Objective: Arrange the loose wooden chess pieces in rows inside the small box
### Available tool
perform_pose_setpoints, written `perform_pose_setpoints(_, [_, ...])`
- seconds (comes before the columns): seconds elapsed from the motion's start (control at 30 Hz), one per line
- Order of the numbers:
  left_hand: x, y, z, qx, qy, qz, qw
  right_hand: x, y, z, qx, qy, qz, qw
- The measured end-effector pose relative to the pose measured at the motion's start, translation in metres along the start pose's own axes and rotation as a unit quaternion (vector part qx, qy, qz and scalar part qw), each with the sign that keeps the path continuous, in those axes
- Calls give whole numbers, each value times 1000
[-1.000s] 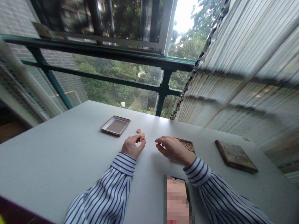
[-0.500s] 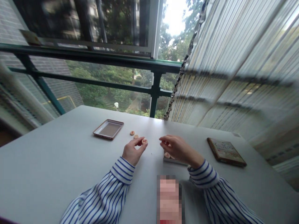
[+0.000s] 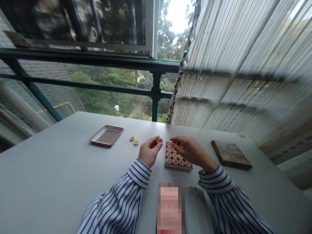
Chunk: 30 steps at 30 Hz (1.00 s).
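Note:
Between the thumb and fingers of my left hand [image 3: 148, 154] is a round wooden Chinese chess piece [image 3: 159, 140], its red-marked face showing. My right hand [image 3: 192, 152] hovers over the grey open box [image 3: 179, 167], fingers slightly bent and parted from the thumb, holding nothing I can see. Rows of red-marked chess pieces [image 3: 175, 155] lie in that box, partly hidden under the right hand. Left of my hands, two loose pieces lie on the table: one face up with a red mark [image 3: 132, 138], the other plain side up [image 3: 136, 143].
An empty shallow lid [image 3: 107, 136] with a brown rim lies at the left on the white table [image 3: 60, 175]. To the right rests a closed flat case [image 3: 231, 154] with a picture on top. A blurred-out upright object [image 3: 169, 208] stands at the near edge. Behind are a green railing and a curtain.
My left hand has carried its chess piece rightward, closer to the box. The right hand has shifted slightly and uncovers more of the boxed pieces. The whole view has swung a little right.

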<state>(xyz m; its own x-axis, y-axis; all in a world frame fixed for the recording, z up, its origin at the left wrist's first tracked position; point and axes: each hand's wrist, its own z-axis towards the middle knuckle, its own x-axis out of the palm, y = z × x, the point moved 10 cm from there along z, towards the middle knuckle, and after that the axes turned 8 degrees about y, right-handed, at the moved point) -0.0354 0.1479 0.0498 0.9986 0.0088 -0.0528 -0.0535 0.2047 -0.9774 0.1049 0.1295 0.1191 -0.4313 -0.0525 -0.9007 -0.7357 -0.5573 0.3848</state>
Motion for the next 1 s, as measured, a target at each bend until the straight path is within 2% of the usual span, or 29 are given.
perform_pose_setpoints(0.2, [14,12,-1,-9,-6,-34,999,-5,-9,-3,5,-14,7,1000])
perform_pose_setpoints(0.43, [17,26,-6,21,-18,20,999,0,-15,-1,10,-15,5,1000])
perform_pose_setpoints(0.67, [24,20,-9,62,4,56,997,13,-14,2,1,3,9,1000])
perform_pose_setpoints(1.0, [30,24,-11,59,34,52,996,25,-14,5,0,16,16,1000])
